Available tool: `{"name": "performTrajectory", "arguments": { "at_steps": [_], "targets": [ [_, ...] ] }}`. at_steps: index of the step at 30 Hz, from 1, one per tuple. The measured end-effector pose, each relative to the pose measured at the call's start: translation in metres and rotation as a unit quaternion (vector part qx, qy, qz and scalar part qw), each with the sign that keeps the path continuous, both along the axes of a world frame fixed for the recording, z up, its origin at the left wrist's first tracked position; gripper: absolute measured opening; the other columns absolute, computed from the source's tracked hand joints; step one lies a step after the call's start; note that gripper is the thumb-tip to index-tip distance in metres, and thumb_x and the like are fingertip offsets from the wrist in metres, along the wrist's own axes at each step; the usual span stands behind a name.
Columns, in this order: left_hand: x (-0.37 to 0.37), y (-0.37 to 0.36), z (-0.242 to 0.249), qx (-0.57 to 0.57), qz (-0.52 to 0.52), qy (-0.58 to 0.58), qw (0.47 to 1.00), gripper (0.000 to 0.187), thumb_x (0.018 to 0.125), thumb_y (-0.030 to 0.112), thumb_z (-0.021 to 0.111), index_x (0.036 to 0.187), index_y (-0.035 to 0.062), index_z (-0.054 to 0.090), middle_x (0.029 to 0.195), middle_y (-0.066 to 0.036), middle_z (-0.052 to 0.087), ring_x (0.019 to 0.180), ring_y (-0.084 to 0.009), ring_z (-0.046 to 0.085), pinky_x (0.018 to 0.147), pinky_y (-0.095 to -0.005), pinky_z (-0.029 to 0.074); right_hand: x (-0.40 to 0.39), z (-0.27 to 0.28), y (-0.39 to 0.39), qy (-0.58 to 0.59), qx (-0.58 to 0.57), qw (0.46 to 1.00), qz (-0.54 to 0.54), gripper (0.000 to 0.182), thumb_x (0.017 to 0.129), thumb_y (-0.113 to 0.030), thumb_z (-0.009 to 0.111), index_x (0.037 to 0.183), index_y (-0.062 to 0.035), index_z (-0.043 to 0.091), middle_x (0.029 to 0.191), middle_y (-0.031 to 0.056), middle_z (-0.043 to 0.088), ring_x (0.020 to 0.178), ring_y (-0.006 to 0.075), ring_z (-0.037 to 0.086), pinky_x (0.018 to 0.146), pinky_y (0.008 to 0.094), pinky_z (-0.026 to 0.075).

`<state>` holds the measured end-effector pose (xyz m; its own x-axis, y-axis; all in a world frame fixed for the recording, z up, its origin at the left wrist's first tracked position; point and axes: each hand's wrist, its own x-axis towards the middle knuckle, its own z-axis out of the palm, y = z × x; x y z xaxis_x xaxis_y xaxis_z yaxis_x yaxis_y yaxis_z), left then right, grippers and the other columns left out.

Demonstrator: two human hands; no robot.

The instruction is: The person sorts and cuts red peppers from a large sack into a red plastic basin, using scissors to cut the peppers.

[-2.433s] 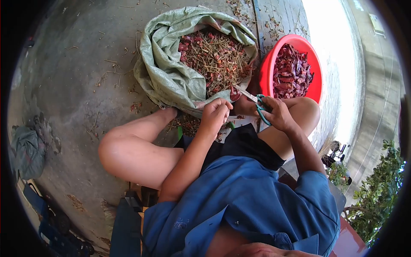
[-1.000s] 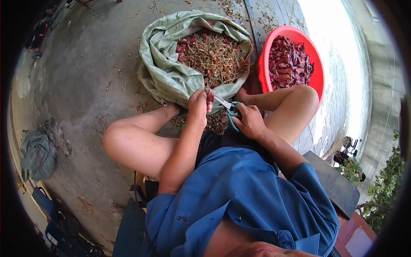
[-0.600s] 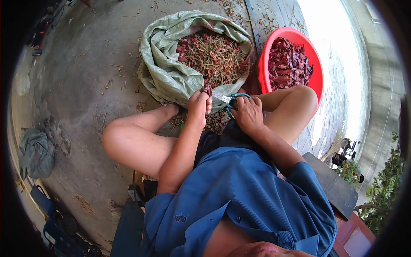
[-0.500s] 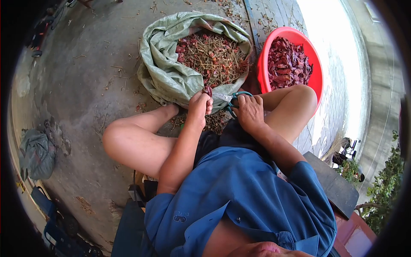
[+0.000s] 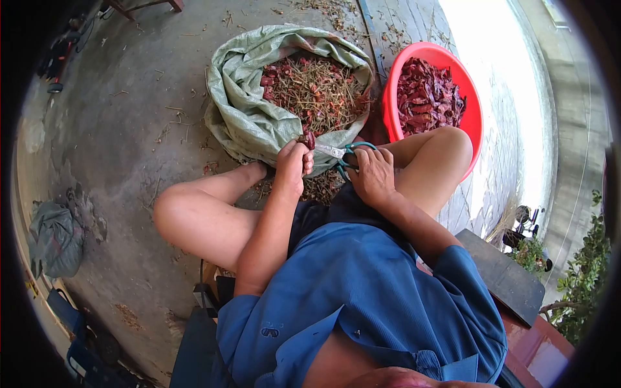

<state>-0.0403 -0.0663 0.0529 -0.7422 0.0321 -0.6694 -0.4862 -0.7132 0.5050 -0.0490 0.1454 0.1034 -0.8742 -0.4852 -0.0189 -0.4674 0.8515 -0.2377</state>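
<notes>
Dark red dried chilies (image 5: 307, 138) stick up from my left hand (image 5: 294, 160), which is closed around them near the front rim of a green woven sack (image 5: 236, 107). My right hand (image 5: 374, 173) grips teal-handled scissors (image 5: 343, 152), whose metal blades point left and reach the chilies. Inside the sack lie dry stems and red bits (image 5: 317, 87). A red basin (image 5: 475, 110) behind my right knee holds a heap of dark red dried chilies (image 5: 428, 97).
Loose stems (image 5: 320, 189) lie on the floor between my legs, and more are scattered around the sack. At the far left is a crumpled dark green bag (image 5: 55, 239). A dark board (image 5: 504, 275) is at my right side.
The chilies show more above my left fist, and the scissor blades are closer to them. Sack, basin and hands all appear slightly farther left in the view.
</notes>
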Motion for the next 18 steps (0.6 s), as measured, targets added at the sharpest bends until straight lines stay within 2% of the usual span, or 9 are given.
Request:
{"name": "performTrajectory", "arguments": {
  "at_steps": [3,8,13,14,18],
  "targets": [
    [-0.001,0.003,0.000,0.005,0.002,0.009,1.000,0.008,0.092,0.011,0.051,0.086,0.0086,0.055,0.065,0.003,0.050,0.050,-0.0050,0.042,0.044,-0.0206,0.032,0.000,0.003,-0.001,-0.012,-0.031,0.999,-0.030,0.042,0.081,-0.028,0.073,0.112,-0.0058,0.057,0.107,0.0128,0.064,0.105,0.0317,0.059,0.100,0.0460,0.036],
    [-0.002,0.007,-0.005,0.001,-0.012,0.007,1.000,0.009,0.094,0.012,0.051,0.085,0.0103,0.054,0.065,0.003,0.050,0.050,-0.0048,0.042,0.044,-0.0205,0.032,-0.006,-0.001,0.005,-0.038,-0.020,0.999,-0.028,0.043,0.081,-0.029,0.074,0.114,-0.0071,0.057,0.109,0.0126,0.066,0.105,0.0312,0.061,0.100,0.0454,0.037],
    [-0.003,0.008,-0.005,0.009,-0.021,-0.002,1.000,0.010,0.093,0.013,0.051,0.083,0.0106,0.052,0.065,0.003,0.049,0.049,-0.0046,0.042,0.044,-0.0204,0.032,-0.012,0.004,0.005,-0.009,-0.004,0.999,-0.037,0.048,0.077,-0.031,0.076,0.115,-0.0079,0.058,0.107,0.0120,0.066,0.104,0.0306,0.061,0.099,0.0455,0.037],
    [-0.004,0.008,-0.005,0.005,-0.018,0.000,1.000,0.011,0.093,0.013,0.051,0.083,0.0106,0.052,0.065,0.003,0.049,0.050,-0.0046,0.042,0.044,-0.0205,0.033,-0.013,0.004,0.007,-0.021,-0.008,0.999,-0.045,0.049,0.075,-0.037,0.076,0.110,-0.0072,0.060,0.106,0.0125,0.066,0.107,0.0301,0.060,0.103,0.0454,0.035],
    [-0.003,0.011,-0.007,-0.003,-0.017,-0.001,1.000,0.012,0.093,0.012,0.051,0.081,0.0105,0.052,0.065,0.003,0.050,0.050,-0.0047,0.042,0.044,-0.0206,0.033,-0.020,0.006,0.011,-0.033,-0.002,0.999,-0.027,0.051,0.074,-0.039,0.076,0.110,-0.0071,0.060,0.105,0.0126,0.066,0.107,0.0300,0.060,0.103,0.0454,0.035]
  ]
}}
